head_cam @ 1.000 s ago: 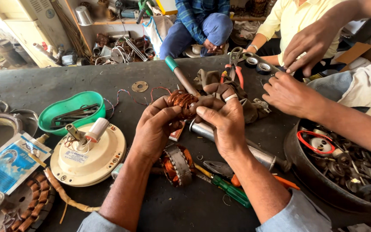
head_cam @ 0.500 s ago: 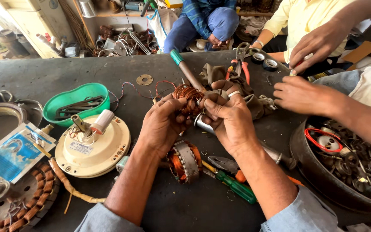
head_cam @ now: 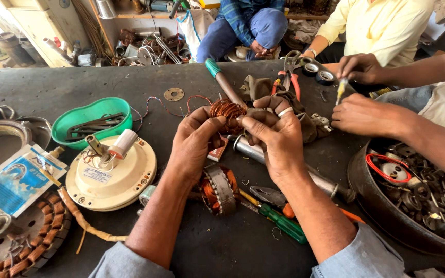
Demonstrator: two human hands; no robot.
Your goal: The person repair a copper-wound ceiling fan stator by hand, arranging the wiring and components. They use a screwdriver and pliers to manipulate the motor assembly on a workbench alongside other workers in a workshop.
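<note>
Copper coil (head_cam: 227, 110), lifted slightly nearer than a moment ago above the dark counter (head_cam: 130, 77), is being pinched in closed grip by left hand (head_cam: 194, 141) and right hand (head_cam: 276, 136), a small motor core (head_cam: 218, 188) lying beneath.

Grey-blue sleeves (head_cam: 130, 262) — pale finger ring (head_cam: 285, 111)

Bright daylight comes in from the top left, where it looks washed out. My picture is sharp, shadows are soft, and the edges bend outward.
</note>
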